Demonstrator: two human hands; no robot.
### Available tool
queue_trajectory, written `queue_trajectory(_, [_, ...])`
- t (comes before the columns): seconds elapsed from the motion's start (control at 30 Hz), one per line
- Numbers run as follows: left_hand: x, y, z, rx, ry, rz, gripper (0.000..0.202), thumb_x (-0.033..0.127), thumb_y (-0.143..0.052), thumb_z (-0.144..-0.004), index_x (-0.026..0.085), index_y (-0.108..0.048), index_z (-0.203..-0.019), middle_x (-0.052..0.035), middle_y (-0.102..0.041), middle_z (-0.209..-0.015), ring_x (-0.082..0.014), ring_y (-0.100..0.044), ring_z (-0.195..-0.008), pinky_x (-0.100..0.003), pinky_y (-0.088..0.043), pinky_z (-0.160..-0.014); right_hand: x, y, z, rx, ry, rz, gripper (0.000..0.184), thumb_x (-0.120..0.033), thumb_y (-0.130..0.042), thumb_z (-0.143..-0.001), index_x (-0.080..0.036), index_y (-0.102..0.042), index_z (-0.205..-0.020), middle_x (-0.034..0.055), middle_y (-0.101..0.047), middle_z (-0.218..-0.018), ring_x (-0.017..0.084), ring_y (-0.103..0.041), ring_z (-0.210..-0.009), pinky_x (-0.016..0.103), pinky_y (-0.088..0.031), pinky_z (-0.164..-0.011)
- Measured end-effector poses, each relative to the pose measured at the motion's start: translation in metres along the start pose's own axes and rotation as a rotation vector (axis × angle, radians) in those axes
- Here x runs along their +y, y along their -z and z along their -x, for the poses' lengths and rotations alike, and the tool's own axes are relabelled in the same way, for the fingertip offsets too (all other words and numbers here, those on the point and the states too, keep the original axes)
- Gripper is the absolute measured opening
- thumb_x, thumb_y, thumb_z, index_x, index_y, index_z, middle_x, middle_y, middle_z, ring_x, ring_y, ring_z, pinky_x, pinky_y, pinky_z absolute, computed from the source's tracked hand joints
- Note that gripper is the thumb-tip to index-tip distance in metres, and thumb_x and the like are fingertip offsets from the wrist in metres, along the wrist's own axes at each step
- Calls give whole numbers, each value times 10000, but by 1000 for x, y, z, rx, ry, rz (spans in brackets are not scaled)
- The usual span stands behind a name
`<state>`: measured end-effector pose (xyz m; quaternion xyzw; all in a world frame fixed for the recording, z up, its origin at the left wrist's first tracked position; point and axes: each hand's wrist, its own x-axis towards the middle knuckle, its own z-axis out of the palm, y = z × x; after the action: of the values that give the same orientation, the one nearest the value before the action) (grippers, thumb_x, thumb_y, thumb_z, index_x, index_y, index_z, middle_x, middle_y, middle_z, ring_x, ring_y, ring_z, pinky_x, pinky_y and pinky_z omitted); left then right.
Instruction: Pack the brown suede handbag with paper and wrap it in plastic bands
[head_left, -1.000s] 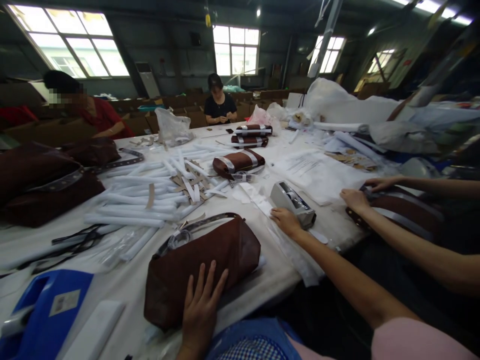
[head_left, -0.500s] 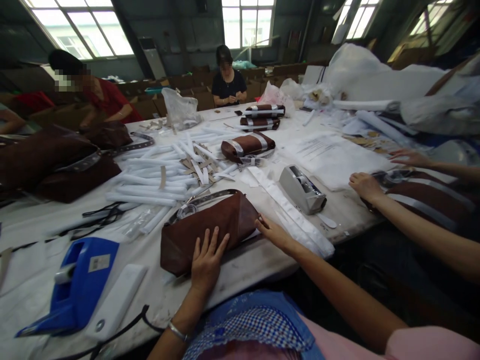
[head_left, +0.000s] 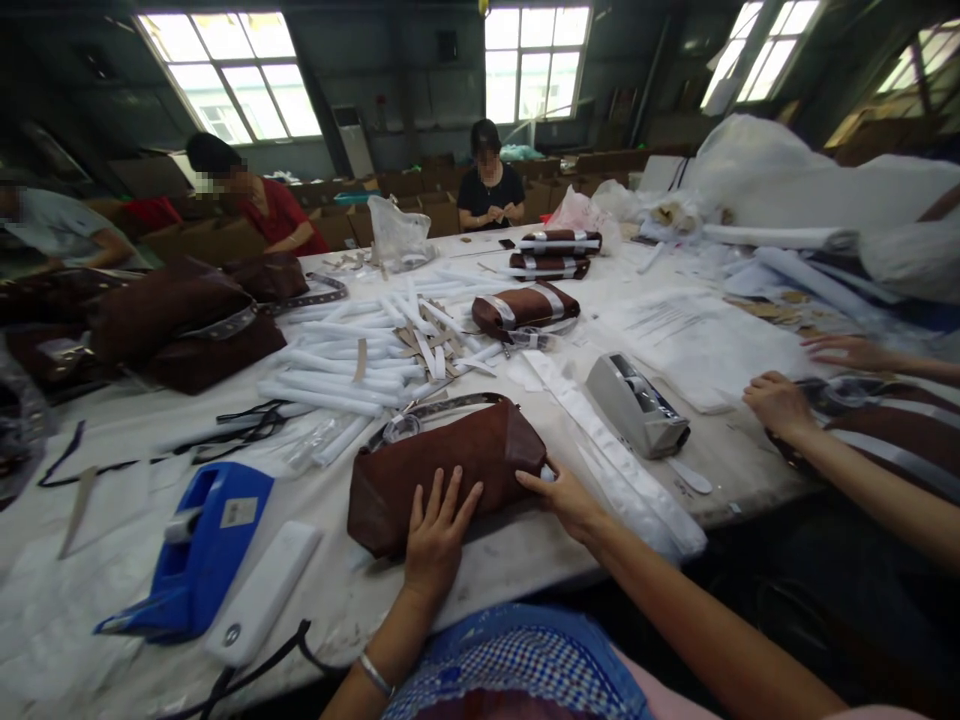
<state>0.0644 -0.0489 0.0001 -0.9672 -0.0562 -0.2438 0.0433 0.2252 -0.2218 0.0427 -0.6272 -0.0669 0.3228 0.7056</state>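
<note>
A brown leather handbag (head_left: 442,465) lies on its side before me, its strap and a clear-wrapped ring along the far edge. My left hand (head_left: 439,545) rests flat on the bag's front with fingers spread. At the right end, my right hand (head_left: 566,500) grips the bag's corner between thumb and fingers, where a bit of white shows. Beyond it lie white plastic strips (head_left: 592,425) and a grey tape dispenser (head_left: 637,405). To my left stand a blue tape dispenser (head_left: 202,550) and a white oblong device (head_left: 264,592).
White foam tubes (head_left: 337,380) are heaped mid-table. Wrapped brown bags (head_left: 529,308) lie farther back, more brown bags (head_left: 187,325) at left. A co-worker's hands (head_left: 780,405) work on another bag at right. Other people stand at the far side. A black cable (head_left: 300,640) runs nearby.
My right hand has closed from outstretched fingers onto the bag's right corner. My left hand stays on the bag. The view has shifted left and slightly up.
</note>
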Motion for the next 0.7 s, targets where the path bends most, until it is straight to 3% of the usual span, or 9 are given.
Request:
queue_trajectory(0.2, [6,15,-14,58,64,-40,692,35,-431,-928,307,-276,-1545,-99,-282,-1615,-304,-285,-1486,-560,-290,-1182,-6,-14,2,3,-105,-134,509,-423,-852,-643,-224,-669,-1075,60,-722,-1171,266,-660,-1107,354,-560,-902])
queue_trajectory(0.43, [-19,2,-16,140,-21,24,767,-15,-403,-874,322,-278,-1551,-59,-380,-1573,-259,-398,-1433,-432,-360,-1166,-2,-16,3,-68,-21,33,523,-498,-807,-733,-169,-691,-1122,77,-746,-1090,233,-691,-1004,339,-565,-864])
queue_trajectory(0.5, [-26,3,-16,138,-18,85,827,-38,-400,-826,336,-271,-1553,-41,-376,-1575,-251,-406,-1429,-421,-357,-1170,-6,2,3,-102,125,344,444,-543,-651,-877,-182,-710,-1128,66,-757,-1041,224,-709,-956,347,-585,-824])
queue_trajectory(0.57, [-32,8,-17,139,-16,133,873,-39,-414,-784,342,-264,-1555,-28,-372,-1577,-250,-410,-1426,-415,-353,-1175,-14,32,-1,-51,290,693,442,-529,-475,-979,-198,-722,-1137,67,-758,-1040,227,-716,-946,379,-589,-843])
queue_trajectory(0.7, [-38,19,-23,143,1,165,912,-25,-439,-747,336,-249,-1562,-19,-369,-1581,-250,-417,-1423,-407,-352,-1177,-29,106,-19,236,421,974,371,-344,-503,-965,-154,-678,-1230,156,-642,-1318,307,-572,-1255,489,-425,-1103])
